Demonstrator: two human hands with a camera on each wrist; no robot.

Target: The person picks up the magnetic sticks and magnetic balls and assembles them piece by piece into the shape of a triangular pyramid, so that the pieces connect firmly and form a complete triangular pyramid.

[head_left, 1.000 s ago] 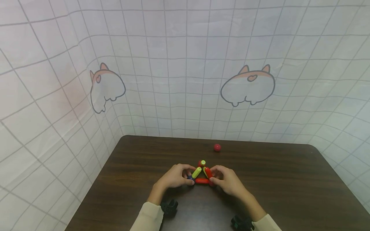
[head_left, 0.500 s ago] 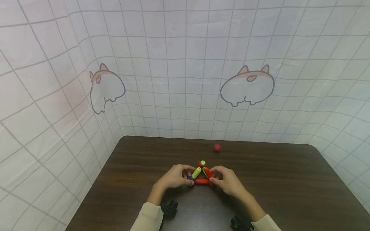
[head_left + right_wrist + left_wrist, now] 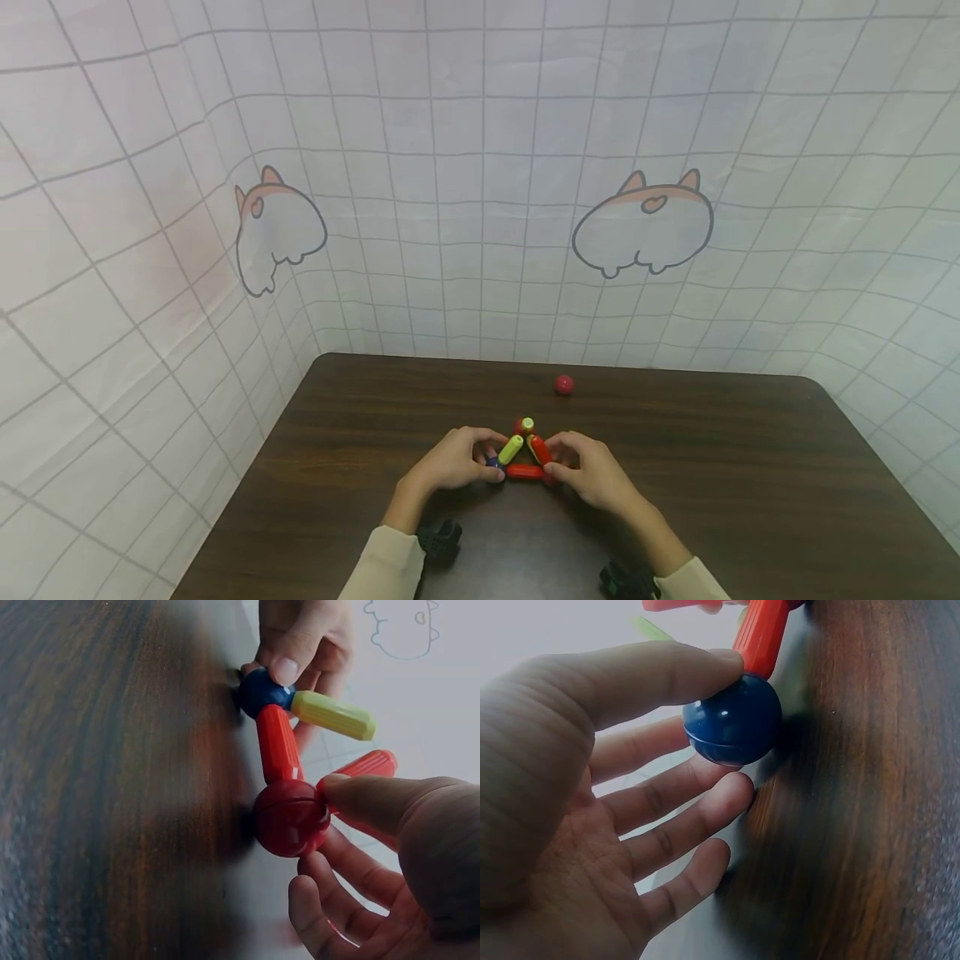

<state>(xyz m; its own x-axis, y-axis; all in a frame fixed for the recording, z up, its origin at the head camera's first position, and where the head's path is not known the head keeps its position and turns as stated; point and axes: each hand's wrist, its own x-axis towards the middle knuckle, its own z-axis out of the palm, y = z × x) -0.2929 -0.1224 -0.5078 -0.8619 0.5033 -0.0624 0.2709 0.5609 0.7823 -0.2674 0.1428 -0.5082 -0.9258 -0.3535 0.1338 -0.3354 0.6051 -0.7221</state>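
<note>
Low on the table stands a figure of magnetic balls and rods. My left hand (image 3: 456, 460) pinches its blue ball (image 3: 739, 724) between thumb and fingers, the other fingers spread. Opposite, my right hand (image 3: 591, 471) holds a red ball (image 3: 289, 821) with thumb and fingertips, the thumb near the rod joint. A red rod (image 3: 523, 472) links the two balls. From the blue ball a yellow-green rod (image 3: 334, 715) slants upward, and another red rod (image 3: 540, 449) rises from the red ball. Behind them a yellow-green rod end (image 3: 527, 423) shows beside a partly hidden red ball (image 3: 518, 426).
A loose red ball (image 3: 564, 384) lies near the far edge of the dark wooden table (image 3: 712, 467). A white grid-patterned cloth (image 3: 480, 208) hangs behind and at the sides. Dark wrist cameras (image 3: 441, 540) sit below the hands.
</note>
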